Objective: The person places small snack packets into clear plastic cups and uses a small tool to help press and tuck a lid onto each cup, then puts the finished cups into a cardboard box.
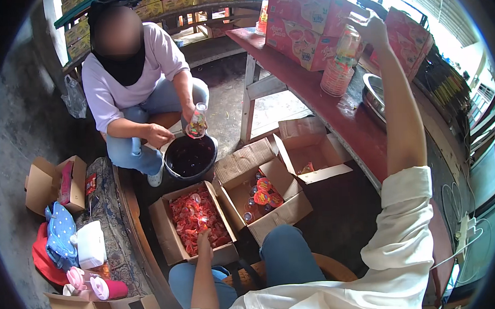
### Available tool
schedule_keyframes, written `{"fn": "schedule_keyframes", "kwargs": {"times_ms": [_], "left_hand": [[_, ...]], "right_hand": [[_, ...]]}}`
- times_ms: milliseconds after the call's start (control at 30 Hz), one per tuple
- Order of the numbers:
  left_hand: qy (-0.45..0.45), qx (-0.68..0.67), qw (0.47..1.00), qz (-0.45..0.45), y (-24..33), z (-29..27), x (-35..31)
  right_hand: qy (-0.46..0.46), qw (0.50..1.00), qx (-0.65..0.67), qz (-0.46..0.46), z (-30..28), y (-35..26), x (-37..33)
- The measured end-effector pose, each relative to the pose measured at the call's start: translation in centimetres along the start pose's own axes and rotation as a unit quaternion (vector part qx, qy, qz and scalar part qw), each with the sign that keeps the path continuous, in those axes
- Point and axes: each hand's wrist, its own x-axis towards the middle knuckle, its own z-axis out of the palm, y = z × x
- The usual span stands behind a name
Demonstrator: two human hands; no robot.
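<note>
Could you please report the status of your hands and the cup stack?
Left hand at red packets; right hand at top of cup stack, grip unclear. Stack on table. Pink cartons and metal bowl close by.

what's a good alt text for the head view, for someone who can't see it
The right hand is raised at the top of stacked clear containers on a red table; the left hand is at a cardboard box of shiny red pieces. Opposite, a co-worker holds a clear tapered container over a dark bucket.
</note>
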Motion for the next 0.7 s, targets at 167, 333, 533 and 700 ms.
{"fn": "schedule_keyframes", "kwargs": {"times_ms": [167, 333, 533, 700], "left_hand": [[-0.013, -0.009, 1.0, -0.019, 0.1, -0.8, 0.4], [-0.033, -0.006, 0.999, -0.016, 0.0, 1.5, -0.7], [-0.054, -0.005, 0.999, 0.001, 0.1, 1.2, -0.8], [-0.073, -0.013, 0.997, 0.017, 0.3, 1.6, -1.3]], "right_hand": [[-0.018, 0.971, 0.201, 0.128, 0.8, -4.1, -8.5], [-0.004, 0.986, 0.138, 0.089, 0.9, -3.1, -11.0], [0.001, 0.99, 0.107, 0.095, 1.2, -4.8, -13.0], [0.046, 0.993, 0.068, 0.084, 2.0, -3.6, -12.8]]}}
